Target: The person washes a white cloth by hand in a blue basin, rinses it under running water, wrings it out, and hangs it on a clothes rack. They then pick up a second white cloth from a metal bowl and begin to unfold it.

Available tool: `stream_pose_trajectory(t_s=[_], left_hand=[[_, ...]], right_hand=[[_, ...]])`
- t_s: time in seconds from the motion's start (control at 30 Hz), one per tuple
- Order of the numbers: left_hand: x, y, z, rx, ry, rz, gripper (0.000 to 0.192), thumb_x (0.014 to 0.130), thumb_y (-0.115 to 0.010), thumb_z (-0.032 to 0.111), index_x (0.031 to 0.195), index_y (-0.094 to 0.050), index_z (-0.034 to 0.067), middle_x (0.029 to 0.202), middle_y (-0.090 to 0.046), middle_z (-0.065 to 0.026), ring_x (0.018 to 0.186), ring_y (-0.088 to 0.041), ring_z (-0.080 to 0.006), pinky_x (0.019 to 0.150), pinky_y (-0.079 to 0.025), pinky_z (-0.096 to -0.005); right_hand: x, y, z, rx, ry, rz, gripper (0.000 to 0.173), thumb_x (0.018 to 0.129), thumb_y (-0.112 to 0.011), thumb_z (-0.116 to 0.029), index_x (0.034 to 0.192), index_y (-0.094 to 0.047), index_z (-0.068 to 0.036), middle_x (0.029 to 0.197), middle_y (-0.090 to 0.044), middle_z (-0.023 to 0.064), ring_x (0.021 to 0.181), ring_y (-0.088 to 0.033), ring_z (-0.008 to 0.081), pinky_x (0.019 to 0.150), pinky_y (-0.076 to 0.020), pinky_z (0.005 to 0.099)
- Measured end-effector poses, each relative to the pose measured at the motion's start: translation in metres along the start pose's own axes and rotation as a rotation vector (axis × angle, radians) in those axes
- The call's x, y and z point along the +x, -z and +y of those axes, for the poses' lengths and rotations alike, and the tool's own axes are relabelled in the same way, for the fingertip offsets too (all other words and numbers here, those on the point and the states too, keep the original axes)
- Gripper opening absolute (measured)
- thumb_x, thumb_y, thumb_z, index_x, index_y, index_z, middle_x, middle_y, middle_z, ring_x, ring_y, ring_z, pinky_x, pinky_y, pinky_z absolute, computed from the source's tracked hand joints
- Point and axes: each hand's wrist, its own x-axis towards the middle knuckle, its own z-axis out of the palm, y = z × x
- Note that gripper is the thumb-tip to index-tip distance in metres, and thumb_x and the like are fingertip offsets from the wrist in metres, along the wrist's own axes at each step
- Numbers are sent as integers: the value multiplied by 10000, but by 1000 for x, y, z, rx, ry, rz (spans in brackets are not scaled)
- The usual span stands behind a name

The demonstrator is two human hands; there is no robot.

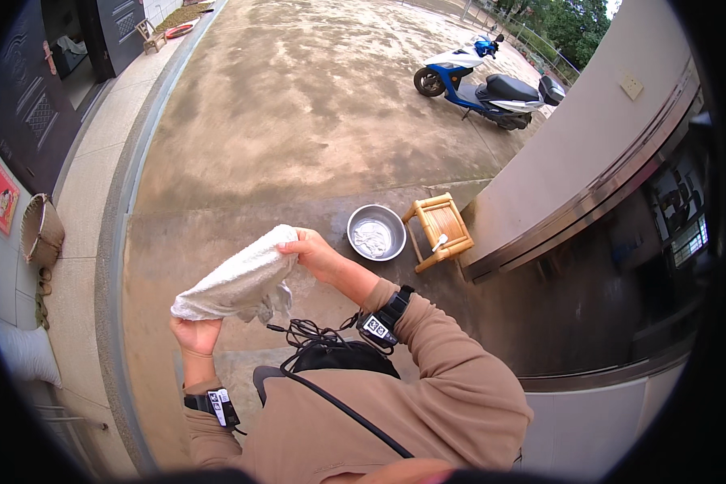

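Note:
Between my two hands a white terry cloth (236, 278) is stretched out in the air. My left hand (197, 336) grips its lower left end, with the fingers partly hidden behind the fabric. At the upper right end, my right hand (314, 253) pinches the cloth with the thumb on top. A loose fold of it hangs down below the right hand. Beyond my right hand a round metal basin (377, 209) stands on the concrete, with a wet white cloth (372, 237) lying in it.
A bamboo stool (444, 221) beside the basin bears a small white object (440, 243). A blue and white scooter (490, 88) is parked farther out. To the left run a raised ledge (91, 199) and a woven basket (41, 233). Black cables (314, 333) hang before my torso.

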Motion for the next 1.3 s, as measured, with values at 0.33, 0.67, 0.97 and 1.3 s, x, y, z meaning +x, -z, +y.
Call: stream_pose_trajectory(t_s=[0.33, 0.67, 0.97, 1.3], left_hand=[[13, 6, -3, 955, -76, 451, 436, 856, -564, 301, 1102, -521, -56, 1063, -597, -129, 943, -583, -207, 807, -463, -324], [53, -72, 80, 1369, -416, 539, 215, 832, -626, 227, 761, -612, 24, 669, -558, 23, 553, -461, -47, 495, -372, -220], [64, 51, -11, 1622, 263, 852, 243, 791, -613, 228, 801, -597, -14, 700, -621, -96, 599, -571, -152, 537, -438, -309], [72, -2, 98, 982, -299, 682, 190, 830, -608, 252, 906, -617, 79, 803, -612, -1, 724, -573, -103, 640, -463, -256]], right_hand=[[40, 31, -49, -872, 95, 219, 303, 758, -654, -290, 915, -580, -42, 900, -629, 118, 821, -603, 207, 731, -451, 299], [54, 16, -154, -1391, 426, 189, 379, 712, -699, -310, 970, -605, -48, 760, -599, 124, 712, -573, 214, 633, -456, 329], [69, 93, 29, -1750, -306, 66, 191, 791, -531, -176, 924, -666, -154, 867, -635, 159, 876, -611, 297, 749, -473, 390], [138, 63, -34, -745, 1, 192, 225, 827, -561, -238, 937, -628, -53, 773, -588, -3, 679, -517, 86, 593, -404, 258]])
